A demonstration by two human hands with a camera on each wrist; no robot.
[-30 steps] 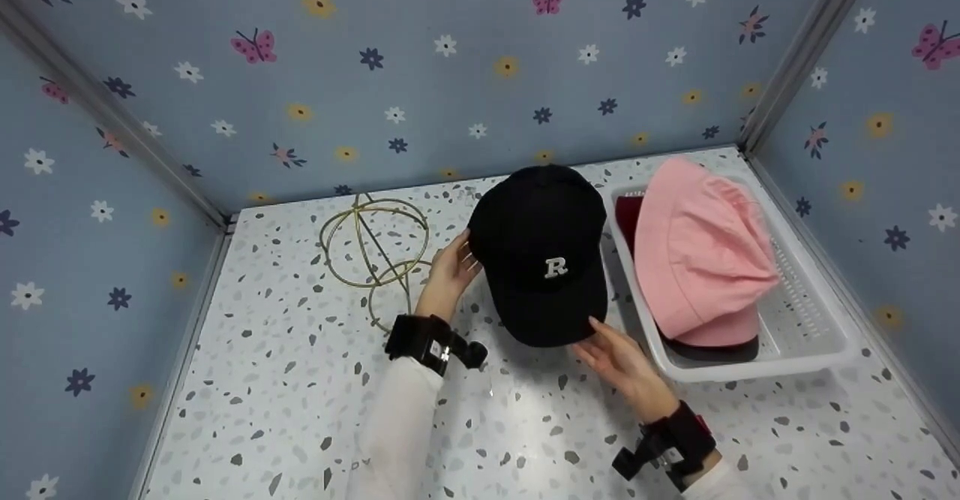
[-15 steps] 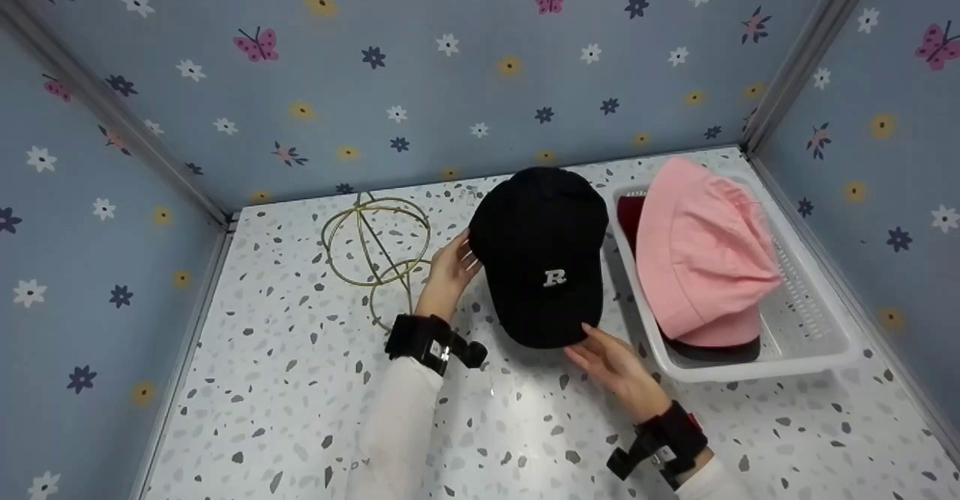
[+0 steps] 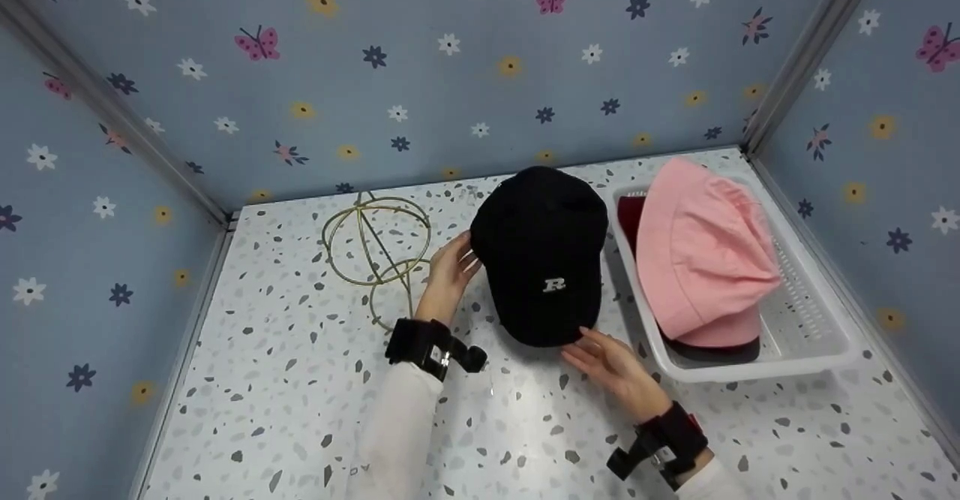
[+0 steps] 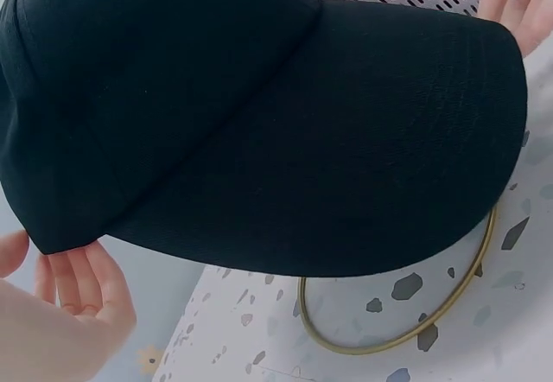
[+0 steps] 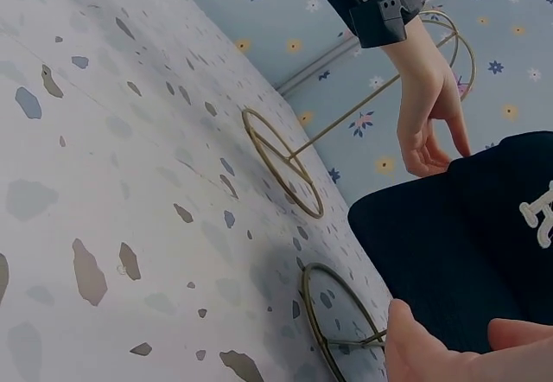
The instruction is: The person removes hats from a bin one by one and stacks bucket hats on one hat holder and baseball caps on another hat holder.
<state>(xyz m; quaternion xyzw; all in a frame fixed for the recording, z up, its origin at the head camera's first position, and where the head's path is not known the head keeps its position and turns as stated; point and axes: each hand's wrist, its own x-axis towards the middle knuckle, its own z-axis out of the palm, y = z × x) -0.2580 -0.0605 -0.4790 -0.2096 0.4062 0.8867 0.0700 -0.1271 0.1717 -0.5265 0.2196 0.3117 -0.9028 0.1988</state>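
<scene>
A black baseball cap [image 3: 536, 237] with a white letter R faces me at mid-table, its brim tilted downward. My left hand [image 3: 448, 271] pinches the cap's left edge between thumb and fingers, as the left wrist view shows. At the brim's front right corner, my right hand [image 3: 619, 376] holds on with the thumb above and the fingers beneath. Below the cap, a gold wire ring [image 5: 333, 308] with a rod rests on the table in the right wrist view; how the rod meets the cap is hidden.
Left of the cap stands a gold wire hat stand [image 3: 375, 241]. A white plastic basket [image 3: 806, 368] at the right holds a pink bucket hat [image 3: 697, 252], with dark red and dark brown items partly under it. Flowered blue walls [image 3: 480, 64] enclose the speckled table [image 3: 285, 410].
The cap has tipped so its brim and letter R point further down. My right hand has slid slightly left with the brim. My left hand stays nearly in place.
</scene>
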